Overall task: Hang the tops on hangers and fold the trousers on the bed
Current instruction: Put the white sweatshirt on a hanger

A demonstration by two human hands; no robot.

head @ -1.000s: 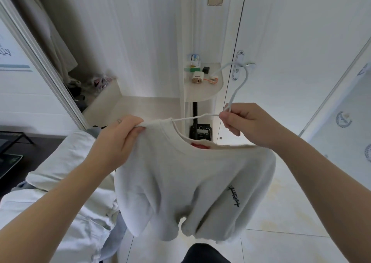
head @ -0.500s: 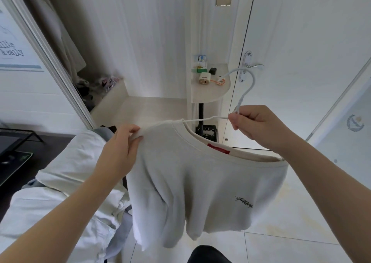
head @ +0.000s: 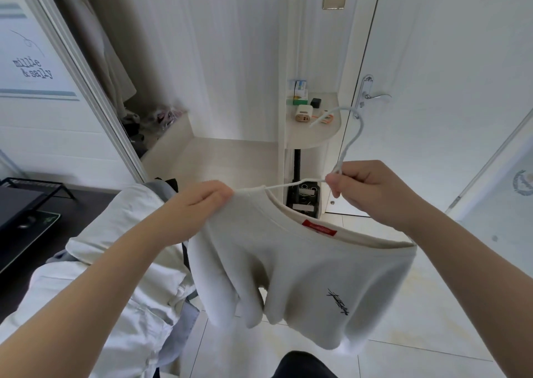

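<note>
Top (head: 302, 276): held in the air between both hands, in front of the person and above the tiled floor (head: 418, 320).

Fingers (head: 219, 193) of the left hand (head: 199, 201) are clamped on the shoulder seam at one end of the collar. Fingers (head: 334, 180) of the right hand (head: 372, 187) are pinched together on the neck of the white hanger (head: 350, 138), just under its hook. One hanger arm runs from the right hand into the shoulder that the left hand holds. The other arm is hidden.

Step in hand, as judged: seating the top on the hanger. The next move likely calls for drawing the held shoulder square over the arm end, then checking that the far shoulder sits level.

Writing:
- Red neck label (head: 319, 229): text too small to read.
- Black chest print (head: 337, 304): script, illegible.
- Wall poster (head: 33, 67): reads "millie & sally".
</note>
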